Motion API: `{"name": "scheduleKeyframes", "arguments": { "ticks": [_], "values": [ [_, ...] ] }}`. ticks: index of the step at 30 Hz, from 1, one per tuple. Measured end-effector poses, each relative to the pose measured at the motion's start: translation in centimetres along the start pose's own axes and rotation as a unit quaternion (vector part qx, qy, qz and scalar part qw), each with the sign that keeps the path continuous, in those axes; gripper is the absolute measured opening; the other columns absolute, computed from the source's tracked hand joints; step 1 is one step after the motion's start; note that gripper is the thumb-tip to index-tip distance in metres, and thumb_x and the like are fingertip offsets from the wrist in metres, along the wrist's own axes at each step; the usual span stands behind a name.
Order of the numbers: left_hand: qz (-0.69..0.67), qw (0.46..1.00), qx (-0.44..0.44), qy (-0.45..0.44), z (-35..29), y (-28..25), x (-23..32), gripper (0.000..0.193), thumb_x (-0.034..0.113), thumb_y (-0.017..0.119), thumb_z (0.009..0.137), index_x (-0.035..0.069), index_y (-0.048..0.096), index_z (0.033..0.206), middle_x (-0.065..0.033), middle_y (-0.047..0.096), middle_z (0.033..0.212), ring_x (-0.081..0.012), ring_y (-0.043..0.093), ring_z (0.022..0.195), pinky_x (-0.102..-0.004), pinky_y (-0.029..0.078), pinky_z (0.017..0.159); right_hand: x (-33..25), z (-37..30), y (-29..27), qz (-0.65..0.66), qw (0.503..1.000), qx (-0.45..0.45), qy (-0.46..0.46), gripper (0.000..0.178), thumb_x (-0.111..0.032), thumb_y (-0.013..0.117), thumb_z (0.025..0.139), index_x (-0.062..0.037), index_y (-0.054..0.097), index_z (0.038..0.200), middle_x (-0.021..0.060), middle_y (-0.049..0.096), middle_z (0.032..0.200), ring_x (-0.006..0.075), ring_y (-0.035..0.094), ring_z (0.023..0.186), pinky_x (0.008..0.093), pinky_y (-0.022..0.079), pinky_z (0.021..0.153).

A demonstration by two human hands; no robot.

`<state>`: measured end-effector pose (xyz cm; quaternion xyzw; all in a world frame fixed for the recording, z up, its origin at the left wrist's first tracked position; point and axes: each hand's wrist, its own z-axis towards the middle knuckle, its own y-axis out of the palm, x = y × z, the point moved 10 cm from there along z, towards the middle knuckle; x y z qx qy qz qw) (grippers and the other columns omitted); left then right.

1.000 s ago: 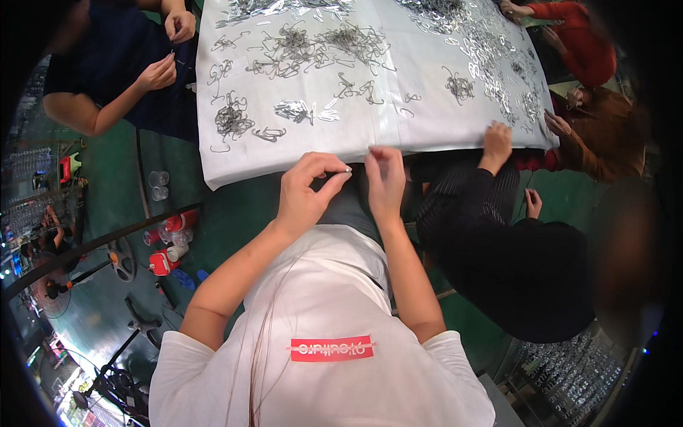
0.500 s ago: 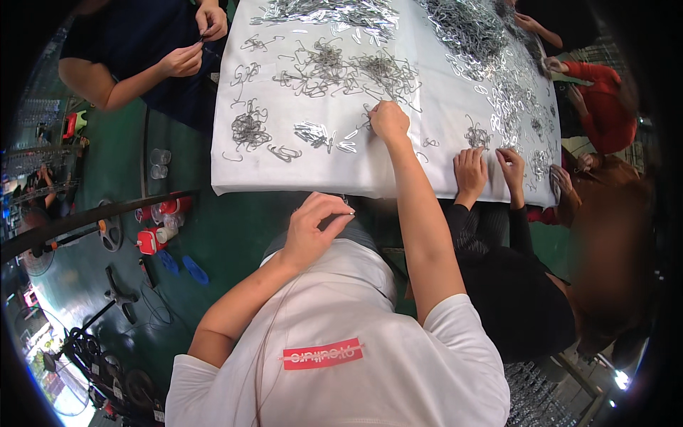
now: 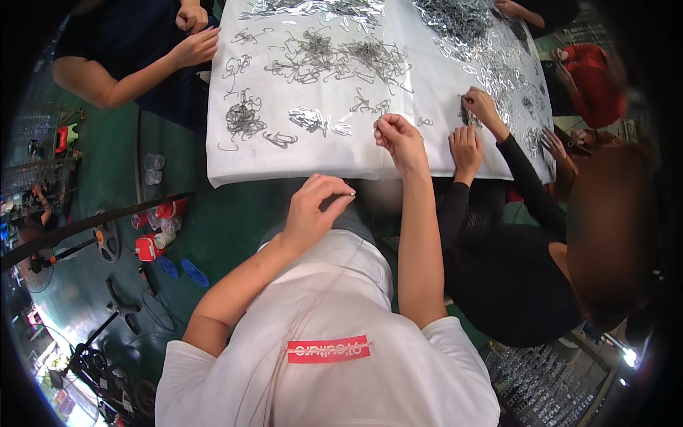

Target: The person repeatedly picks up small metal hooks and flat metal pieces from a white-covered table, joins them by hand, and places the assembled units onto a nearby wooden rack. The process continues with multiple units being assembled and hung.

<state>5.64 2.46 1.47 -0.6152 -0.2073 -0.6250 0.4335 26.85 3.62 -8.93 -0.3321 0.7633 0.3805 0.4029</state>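
Note:
My left hand (image 3: 314, 210) is in front of the table's near edge. Its thumb and forefinger pinch a small shiny metal piece (image 3: 352, 193), mostly hidden by the fingers. Over the near part of the white-covered table, my right hand (image 3: 404, 146) has its fingertips pressed together. What it holds, if anything, is too small to make out. Just beyond it lie a few loose bent wire hooks (image 3: 370, 105). To its left are some flat shiny metal strips (image 3: 307, 119) and a heap of wire hooks (image 3: 244, 119).
A white cloth (image 3: 284, 165) covers the table. Bigger heaps of hooks (image 3: 316, 51) and metal pieces (image 3: 455, 25) lie farther back. At right, a co-worker's hands (image 3: 466, 149) work close to mine; another person's hands (image 3: 196, 46) are at far left. Blue slippers (image 3: 193, 272) lie on the floor.
My right hand has drawn back from the wire hooks toward me, its fingertips together. My left hand stays nearly still. The right neighbour's farther hand has moved to a small heap.

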Motion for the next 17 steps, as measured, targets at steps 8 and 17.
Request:
{"name": "scheduleKeyframes", "arguments": {
  "ticks": [8, 17],
  "values": [
    [0.012, 0.999, -0.022, 0.022, -0.7, 0.0, 0.8, 0.013, -0.002, 0.07, 0.078, 0.003, 0.07, 0.09, -0.0075, 0.068, 0.089, -0.019, 0.065, 0.084, -0.0288, 0.05, 0.072, 0.1, -14.6, 3.9, 0.001, 0.998, 0.054, -0.039, 0.005, -0.004, 0.06, 0.092, -0.0022, 0.063, 0.095, 0.0021, 0.061, 0.096, 0.0077, 0.055, 0.08, 0.0211, 0.042, 0.065],
    [0.016, 0.999, -0.037, 0.027, -1.2, 0.6, 1.4, 0.013, 0.002, 0.071, 0.078, 0.005, 0.071, 0.091, -0.0058, 0.069, 0.089, -0.021, 0.063, 0.082, -0.0307, 0.049, 0.072, 1.3, -16.7, 4.1, 0.032, 0.985, 0.095, -0.144, 0.006, -0.007, 0.063, 0.092, -0.0035, 0.064, 0.097, -0.0004, 0.055, 0.104, 0.0068, 0.047, 0.085, 0.0214, 0.038, 0.075]
  ]
}}
